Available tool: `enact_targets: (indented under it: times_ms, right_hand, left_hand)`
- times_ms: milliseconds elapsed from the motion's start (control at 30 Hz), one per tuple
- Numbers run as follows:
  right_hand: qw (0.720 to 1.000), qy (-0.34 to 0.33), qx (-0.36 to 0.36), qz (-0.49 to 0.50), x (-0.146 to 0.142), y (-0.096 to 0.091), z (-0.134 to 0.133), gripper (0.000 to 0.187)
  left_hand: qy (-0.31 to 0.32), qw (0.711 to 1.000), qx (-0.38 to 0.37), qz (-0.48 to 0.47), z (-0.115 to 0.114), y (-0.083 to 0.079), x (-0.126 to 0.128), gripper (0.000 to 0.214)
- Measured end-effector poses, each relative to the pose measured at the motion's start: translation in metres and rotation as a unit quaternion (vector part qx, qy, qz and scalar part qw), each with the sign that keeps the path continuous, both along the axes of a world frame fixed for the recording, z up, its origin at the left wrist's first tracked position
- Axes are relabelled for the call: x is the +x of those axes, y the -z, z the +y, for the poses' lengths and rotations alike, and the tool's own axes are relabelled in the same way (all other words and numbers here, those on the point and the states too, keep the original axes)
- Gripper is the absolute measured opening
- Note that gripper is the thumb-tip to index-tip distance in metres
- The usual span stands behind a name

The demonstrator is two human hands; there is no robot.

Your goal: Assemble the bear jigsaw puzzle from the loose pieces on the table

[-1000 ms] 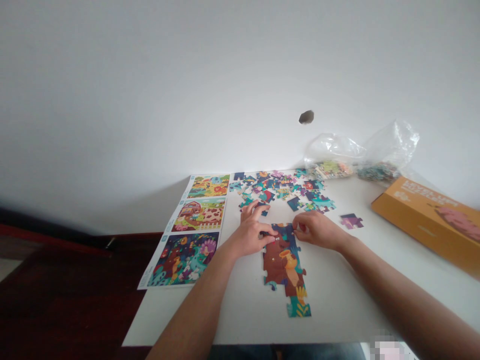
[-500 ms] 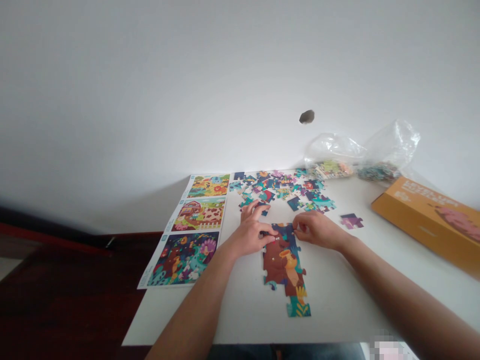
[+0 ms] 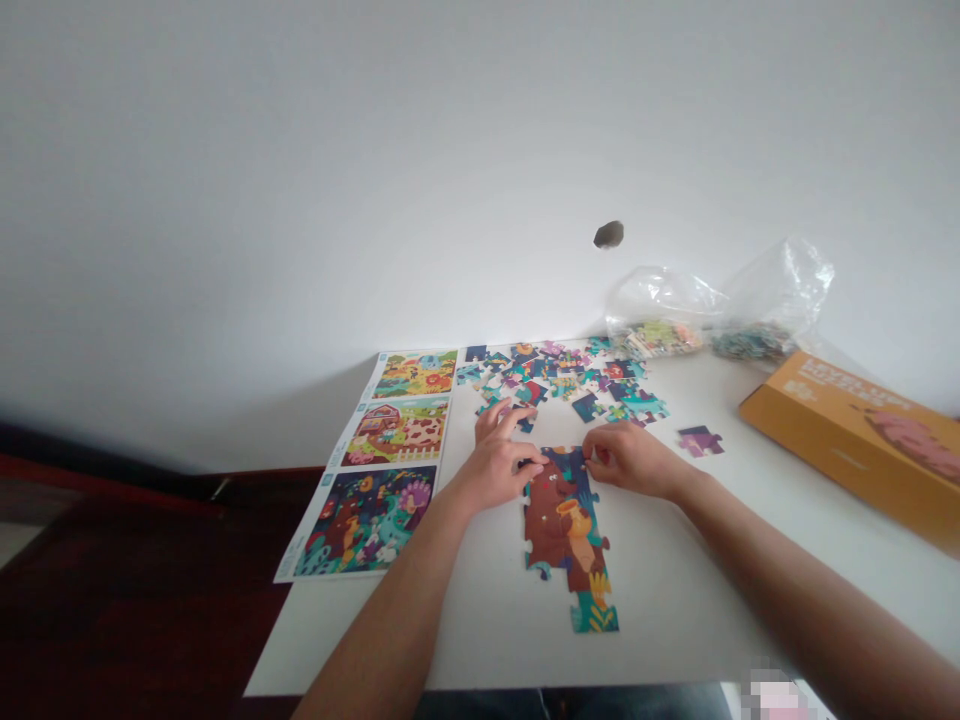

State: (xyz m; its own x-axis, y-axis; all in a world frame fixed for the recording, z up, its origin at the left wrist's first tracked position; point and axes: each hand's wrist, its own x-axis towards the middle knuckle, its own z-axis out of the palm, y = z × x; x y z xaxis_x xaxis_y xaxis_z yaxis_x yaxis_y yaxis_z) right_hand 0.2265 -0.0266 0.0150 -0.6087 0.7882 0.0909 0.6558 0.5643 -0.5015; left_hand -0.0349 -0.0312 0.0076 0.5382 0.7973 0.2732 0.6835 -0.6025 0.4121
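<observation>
Currently, the left grip point(image 3: 499, 465) and right grip point(image 3: 630, 460) curl against the top of the assembled jigsaw section point(image 3: 562, 530) between them, neither clearly clenching a piece; light, stiff card, best lifted by its edges, with loose pieces point(image 3: 555, 380) just ahead of the left grip.

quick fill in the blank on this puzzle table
The right hand touches the top of a partly built cardboard jigsaw on a ____ table.
A paper sheet printed with ____ puzzle pictures lies left of it.
The left hand sits by scattered loose pieces, while a lone purple piece lies nearer the ____ hand.
Two crumpled clear plastic bags beside an orange cardboard box hold more ____.
Answers: white; three; right; puzzle pieces
</observation>
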Motion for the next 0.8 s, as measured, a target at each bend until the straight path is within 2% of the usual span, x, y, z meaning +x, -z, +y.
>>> enact_targets:
  times_ms: [167,567,667,733,800]
  right_hand:
    - [1.0,0.003,-0.003,0.004,-0.001,0.002,0.001,0.007]
    - [1.0,-0.001,0.008,0.001,0.0,0.0,0.0,0.008]
    - [1.0,-0.003,0.009,-0.001,0.0,0.0,0.0,0.009]
    - [1.0,-0.004,0.009,-0.003,0.0,-0.001,0.0,0.01]
    - [1.0,-0.003,0.014,-0.004,0.0,-0.001,-0.001,0.01]
  left_hand:
    - [-0.03,1.0,0.008,-0.002,0.003,0.004,-0.001,0.011]
    - [-0.043,0.999,0.024,0.004,0.002,0.004,0.004,0.013]
    - [-0.101,0.994,0.032,-0.002,0.004,0.006,0.002,0.027]
    - [-0.178,0.983,0.036,-0.009,0.007,0.008,-0.001,0.041]
    - [-0.243,0.969,0.033,-0.007,0.01,0.011,-0.004,0.044]
